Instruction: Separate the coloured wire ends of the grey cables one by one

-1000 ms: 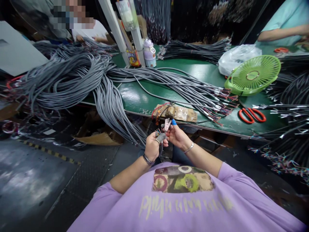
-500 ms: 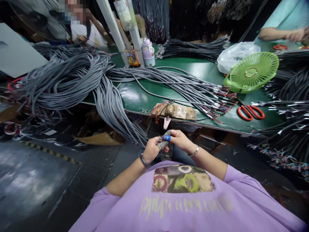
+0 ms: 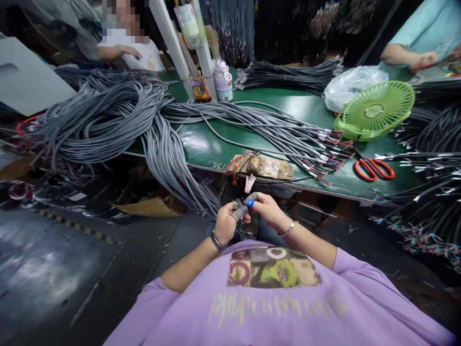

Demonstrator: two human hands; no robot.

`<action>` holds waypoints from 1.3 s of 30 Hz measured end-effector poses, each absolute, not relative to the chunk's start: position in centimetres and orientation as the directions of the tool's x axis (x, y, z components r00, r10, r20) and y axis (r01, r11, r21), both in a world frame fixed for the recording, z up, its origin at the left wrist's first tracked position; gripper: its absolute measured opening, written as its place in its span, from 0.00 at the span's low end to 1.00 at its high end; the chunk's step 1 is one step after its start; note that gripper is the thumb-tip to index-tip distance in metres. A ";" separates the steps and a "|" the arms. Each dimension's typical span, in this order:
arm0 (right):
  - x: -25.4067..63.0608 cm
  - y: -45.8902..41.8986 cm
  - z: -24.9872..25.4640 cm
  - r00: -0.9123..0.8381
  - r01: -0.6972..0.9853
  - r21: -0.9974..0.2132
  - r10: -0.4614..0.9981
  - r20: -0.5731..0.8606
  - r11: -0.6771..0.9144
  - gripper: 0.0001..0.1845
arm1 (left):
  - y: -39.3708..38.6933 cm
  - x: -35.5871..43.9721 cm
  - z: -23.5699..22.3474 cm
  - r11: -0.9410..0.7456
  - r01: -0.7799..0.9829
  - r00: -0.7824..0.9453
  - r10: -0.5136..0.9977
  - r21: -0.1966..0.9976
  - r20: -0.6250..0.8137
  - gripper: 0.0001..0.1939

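Note:
My left hand (image 3: 225, 223) is closed in a pinch on the end of a cable, where thin coloured wires (image 3: 239, 203) fan out above its thumb. Close against it, my right hand (image 3: 267, 209) pinches at the same wires, with a blue wrap on its thumb. Grey coverings are on fingertips of both hands. The fingers hide most of the cable end. Grey cables (image 3: 176, 163) droop over the table edge toward my left hand. Just beyond the hands, a pale pink clip (image 3: 249, 183) sits at the table edge.
On the green table (image 3: 198, 144) lie grey cables with stripped ends (image 3: 320, 154), a taped cardboard piece (image 3: 273, 166) and red-handled scissors (image 3: 374, 169). A green fan (image 3: 376, 110), plastic bag (image 3: 355, 84) and bottle (image 3: 224, 80) stand farther back. Two people are across the table.
The coloured wires now show spread between my fingertips; my hands have barely shifted. Across the table, the left person's arm and the right person's hands have moved. The view has shifted slightly.

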State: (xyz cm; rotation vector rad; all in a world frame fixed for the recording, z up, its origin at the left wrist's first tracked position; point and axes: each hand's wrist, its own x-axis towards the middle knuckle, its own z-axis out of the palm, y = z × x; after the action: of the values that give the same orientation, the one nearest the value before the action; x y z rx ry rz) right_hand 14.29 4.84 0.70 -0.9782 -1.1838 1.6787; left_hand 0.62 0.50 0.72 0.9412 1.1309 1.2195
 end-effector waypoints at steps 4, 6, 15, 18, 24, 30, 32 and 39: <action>14.2 4.7 0.3 -0.318 -0.268 -0.927 0.933 -0.170 -0.261 0.11 | 0.9 0.4 1.1 0.116 -0.243 -0.068 0.988 0.963 -0.136 0.12; 14.3 5.1 0.0 -0.346 -0.344 -0.873 0.911 -0.226 -0.347 0.15 | 1.3 0.2 1.4 0.123 -0.250 -0.056 0.988 0.960 -0.141 0.12; 14.0 8.8 0.8 -0.468 -0.416 -0.760 0.834 -0.291 -0.499 0.21 | 2.7 0.4 2.3 0.169 -0.285 0.031 0.985 0.944 -0.167 0.12; 13.6 8.8 0.5 -0.285 -0.348 -0.896 0.941 -0.180 -0.277 0.24 | 3.1 0.6 2.4 0.164 -0.292 0.038 0.986 0.942 -0.160 0.12; 13.3 8.7 0.0 -0.318 -0.378 -0.884 0.935 -0.154 -0.275 0.29 | 3.5 0.8 2.3 0.178 -0.293 0.057 0.984 0.939 -0.168 0.11; 12.6 9.3 0.4 -0.410 -0.554 -0.698 0.878 -0.246 -0.454 0.26 | 3.5 1.0 2.0 0.185 -0.260 0.045 0.983 0.948 -0.179 0.12; 12.4 9.4 0.4 -0.381 -0.577 -0.687 0.889 -0.253 -0.442 0.26 | 3.5 1.1 2.0 0.189 -0.254 0.039 0.982 0.949 -0.185 0.13; 12.4 9.1 -0.3 -0.408 -0.593 -0.653 0.875 -0.259 -0.470 0.26 | 3.3 1.0 1.9 0.182 -0.251 0.020 0.983 0.951 -0.183 0.13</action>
State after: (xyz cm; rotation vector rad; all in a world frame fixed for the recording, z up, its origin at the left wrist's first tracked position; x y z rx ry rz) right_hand 12.41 9.07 -0.26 -0.7301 -0.5871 1.9842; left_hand 0.99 3.31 1.92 0.8877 1.1057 1.1852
